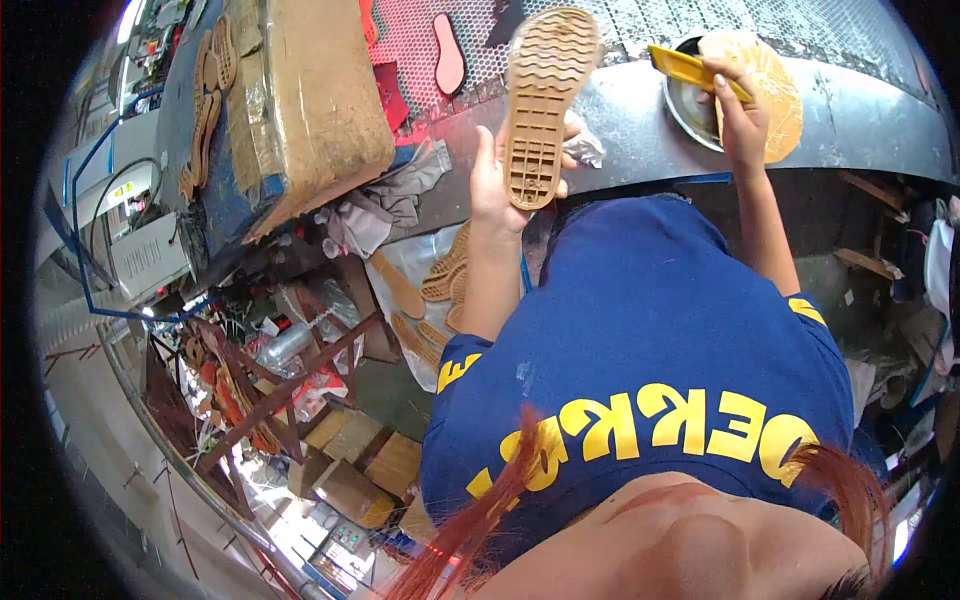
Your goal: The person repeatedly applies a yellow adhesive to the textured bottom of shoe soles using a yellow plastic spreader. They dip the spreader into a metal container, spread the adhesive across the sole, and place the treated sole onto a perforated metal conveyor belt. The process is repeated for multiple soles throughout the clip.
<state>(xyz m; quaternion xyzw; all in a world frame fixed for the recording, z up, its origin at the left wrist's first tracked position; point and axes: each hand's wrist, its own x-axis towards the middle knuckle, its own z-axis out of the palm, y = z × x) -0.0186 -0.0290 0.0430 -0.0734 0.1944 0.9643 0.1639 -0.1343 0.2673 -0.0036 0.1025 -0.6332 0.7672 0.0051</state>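
Sole (pixel 550 105), tan and ridged, is held by its near end in the left grip (pixel 495 192), closed on it, its long axis pointed away from the body across the table (pixel 855 115). To its right, a yellow tool (pixel 692 69) is clamped in the right grip (pixel 742 125), seen over the bowl (pixel 688 120).

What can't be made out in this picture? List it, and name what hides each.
In the head view:
The far face of the tan sole, turned away from the camera.
Some fingers of the left hand, partly behind the sole.
Part of the yellow tool, covered by the right hand.
The bowl's right part, covered by the round tan piece.
The dark scrap's far end, cut off by the top edge.
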